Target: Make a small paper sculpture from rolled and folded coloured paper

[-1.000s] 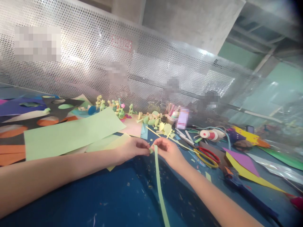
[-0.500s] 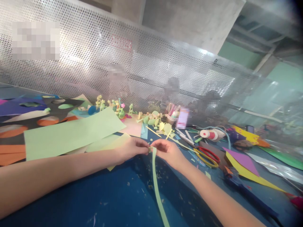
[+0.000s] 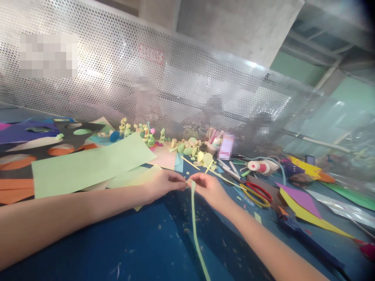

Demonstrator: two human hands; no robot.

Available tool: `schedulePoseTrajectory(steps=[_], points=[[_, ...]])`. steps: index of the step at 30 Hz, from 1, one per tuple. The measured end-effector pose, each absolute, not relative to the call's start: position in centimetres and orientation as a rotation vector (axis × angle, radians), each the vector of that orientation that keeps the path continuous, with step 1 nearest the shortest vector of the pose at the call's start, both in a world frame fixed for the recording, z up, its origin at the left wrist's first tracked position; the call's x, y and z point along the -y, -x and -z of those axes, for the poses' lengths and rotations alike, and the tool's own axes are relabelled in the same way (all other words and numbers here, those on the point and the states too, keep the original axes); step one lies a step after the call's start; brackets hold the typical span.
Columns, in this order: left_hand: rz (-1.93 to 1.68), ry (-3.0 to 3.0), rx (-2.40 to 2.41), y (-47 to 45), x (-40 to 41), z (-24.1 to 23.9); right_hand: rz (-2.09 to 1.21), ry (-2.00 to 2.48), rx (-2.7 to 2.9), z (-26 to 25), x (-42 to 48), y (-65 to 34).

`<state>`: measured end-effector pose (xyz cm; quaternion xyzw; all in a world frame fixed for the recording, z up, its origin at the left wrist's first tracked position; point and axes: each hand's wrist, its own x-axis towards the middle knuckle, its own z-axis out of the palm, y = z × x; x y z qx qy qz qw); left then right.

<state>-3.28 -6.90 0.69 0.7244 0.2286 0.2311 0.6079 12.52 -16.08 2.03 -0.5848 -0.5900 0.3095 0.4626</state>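
Note:
A long, narrow light-green paper strip (image 3: pixel 194 224) hangs from between my fingertips and trails down past the bottom edge of the view. My left hand (image 3: pixel 164 184) pinches the strip's upper end, palm down, from the left. From the right, my right hand (image 3: pixel 208 187) pinches the same end, its thumb and fingers nearly touching those of the left. What the fingertips cover at that end is hidden. Beside my left hand lies a large light-green paper sheet (image 3: pixel 88 166). Scissors with red and yellow handles (image 3: pixel 258 194) rest on the table right of my right hand.
On the blue table (image 3: pixel 140 242) lie small paper scraps. Behind my hands are cut paper pieces (image 3: pixel 199 152), small paper figures (image 3: pixel 146 134) and a phone (image 3: pixel 226 146). A red spool (image 3: pixel 254 166) and a dark blue-handled tool (image 3: pixel 307 238) lie to the right. A perforated metal panel (image 3: pixel 117 70) closes the back.
The hanging strip has shifted slightly to the right and turned a little at its top. Both hands keep their pinch in almost the same place.

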Motion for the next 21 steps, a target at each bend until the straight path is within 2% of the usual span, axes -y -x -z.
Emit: schedulePoseTrajectory(steps=[12,18,21], points=[[-0.543,-1.723,-0.491,3.58,7.31,-1.15,-0.838,1.405,1.291,-1.76,15.85,-12.28],[-0.563,-1.724,-0.491,3.48,7.20,-1.00,-0.572,1.480,1.339,-1.45,15.79,-12.74],[-0.579,-1.702,-0.518,3.42,7.09,-0.85,-0.580,1.477,1.374,-1.62,15.95,-12.77]])
